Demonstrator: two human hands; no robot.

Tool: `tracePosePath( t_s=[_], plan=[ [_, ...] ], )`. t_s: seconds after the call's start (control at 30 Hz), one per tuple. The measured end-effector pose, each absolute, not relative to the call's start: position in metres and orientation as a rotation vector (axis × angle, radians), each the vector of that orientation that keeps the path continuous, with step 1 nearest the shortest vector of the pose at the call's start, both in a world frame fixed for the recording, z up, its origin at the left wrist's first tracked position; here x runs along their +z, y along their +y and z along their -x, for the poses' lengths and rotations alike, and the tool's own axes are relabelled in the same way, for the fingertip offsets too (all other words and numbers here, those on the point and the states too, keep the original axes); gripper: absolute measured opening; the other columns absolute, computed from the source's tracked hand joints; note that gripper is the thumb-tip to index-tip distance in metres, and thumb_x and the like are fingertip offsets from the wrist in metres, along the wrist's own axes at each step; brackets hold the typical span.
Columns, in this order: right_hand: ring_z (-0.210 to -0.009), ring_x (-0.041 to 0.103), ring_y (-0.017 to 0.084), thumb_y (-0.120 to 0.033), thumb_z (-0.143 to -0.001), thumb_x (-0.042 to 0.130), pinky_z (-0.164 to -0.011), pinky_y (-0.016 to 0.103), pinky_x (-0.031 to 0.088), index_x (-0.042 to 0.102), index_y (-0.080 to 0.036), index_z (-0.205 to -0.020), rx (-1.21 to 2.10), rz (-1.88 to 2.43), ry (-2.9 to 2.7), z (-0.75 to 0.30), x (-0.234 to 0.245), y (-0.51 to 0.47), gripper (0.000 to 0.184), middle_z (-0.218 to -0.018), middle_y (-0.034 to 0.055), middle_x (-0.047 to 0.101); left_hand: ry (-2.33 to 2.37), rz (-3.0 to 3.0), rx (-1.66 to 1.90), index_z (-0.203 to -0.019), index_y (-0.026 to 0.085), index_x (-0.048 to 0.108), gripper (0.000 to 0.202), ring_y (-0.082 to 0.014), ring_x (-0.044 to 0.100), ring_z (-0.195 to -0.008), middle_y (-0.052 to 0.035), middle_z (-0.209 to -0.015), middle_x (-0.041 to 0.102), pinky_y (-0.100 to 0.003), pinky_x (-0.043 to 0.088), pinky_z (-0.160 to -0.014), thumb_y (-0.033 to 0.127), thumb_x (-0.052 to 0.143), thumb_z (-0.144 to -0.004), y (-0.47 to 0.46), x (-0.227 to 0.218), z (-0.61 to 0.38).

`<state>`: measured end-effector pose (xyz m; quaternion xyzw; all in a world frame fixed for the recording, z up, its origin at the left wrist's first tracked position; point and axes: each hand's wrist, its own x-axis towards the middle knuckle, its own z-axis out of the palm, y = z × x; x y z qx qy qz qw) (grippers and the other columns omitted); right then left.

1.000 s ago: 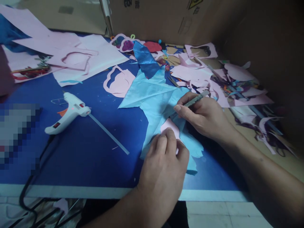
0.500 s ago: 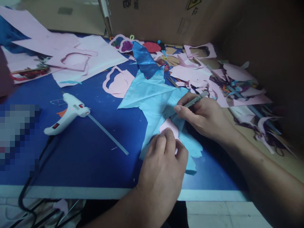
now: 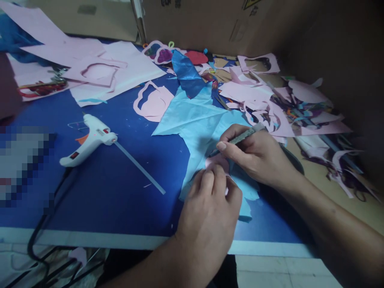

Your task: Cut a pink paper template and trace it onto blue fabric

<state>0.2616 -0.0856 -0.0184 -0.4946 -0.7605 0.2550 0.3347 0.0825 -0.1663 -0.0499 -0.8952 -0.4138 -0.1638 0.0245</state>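
Note:
A small pink paper cutout (image 3: 216, 161) lies on a wrinkled light-blue sheet (image 3: 196, 138), which looks like thin fabric. Bent fingers of my left hand (image 3: 211, 204) press the cutout down and cover its lower part. My right hand (image 3: 255, 154) grips a pen (image 3: 246, 134) in a writing hold. The pen's tip is at the cutout's upper left edge, touching or just over the light-blue sheet. A darker, shiny blue piece (image 3: 187, 74) overlaps the sheet's far end.
A white glue gun (image 3: 93, 140) with a long glue stick rests on the blue table (image 3: 120, 212) at left, its black cord running over the front edge. Pink paper scraps (image 3: 246, 92) and scissors (image 3: 222, 103) lie farther back. Cardboard walls (image 3: 195, 24) stand behind.
My right hand and the pen have shifted slightly left along the cutout's upper edge. My left hand stays pressed on the cutout. The whole view has shifted a little.

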Motion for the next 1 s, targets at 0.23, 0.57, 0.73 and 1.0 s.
tracePosePath(
  t_s=[0.23,0.57,0.73,1.0],
  plan=[
    [-0.070,0.069,0.013,-0.031,-0.107,0.070,-0.058,0.027,0.048,0.070,-0.020,-0.058,0.665,1.310,-2.005,-0.261,-0.021,-0.087,0.050,-0.095,0.0052,0.079,-1.300,2.772,-0.531,-0.130,0.014,0.077,0.029,-0.0314,0.069,-0.120,-0.0209,-0.139,0.073,-0.042,0.062,-0.098,0.022,0.072,-0.102,-0.167,-0.049,-0.082],
    [-0.069,0.067,0.014,-0.029,-0.106,0.070,-0.059,0.028,0.048,0.068,-0.021,-0.064,0.642,1.310,-1.980,-0.264,-0.021,-0.083,0.044,-0.092,0.0041,0.077,-1.306,2.761,-0.558,-0.127,0.013,0.076,0.029,-0.0302,0.071,-0.116,-0.0213,-0.139,0.074,-0.041,0.064,-0.094,0.022,0.074,-0.100,-0.165,-0.051,-0.084],
    [-0.070,0.068,0.015,-0.030,-0.107,0.070,-0.060,0.029,0.049,0.066,-0.021,-0.063,0.654,1.324,-1.988,-0.264,-0.020,-0.083,0.045,-0.091,0.0041,0.077,-1.288,2.765,-0.525,-0.126,0.013,0.077,0.028,-0.0303,0.072,-0.115,-0.0213,-0.139,0.074,-0.041,0.064,-0.093,0.023,0.073,-0.100,-0.166,-0.049,-0.083],
    [-0.067,0.063,0.017,-0.036,-0.105,0.071,-0.055,0.032,0.043,0.065,-0.022,-0.066,0.557,1.402,-1.953,-0.273,-0.018,-0.079,0.043,-0.089,0.0052,0.074,-1.282,2.767,-0.502,-0.128,0.012,0.076,0.031,-0.0309,0.071,-0.115,-0.0239,-0.146,0.072,-0.041,0.063,-0.091,0.020,0.072,-0.099,-0.166,-0.048,-0.082]
  ],
)
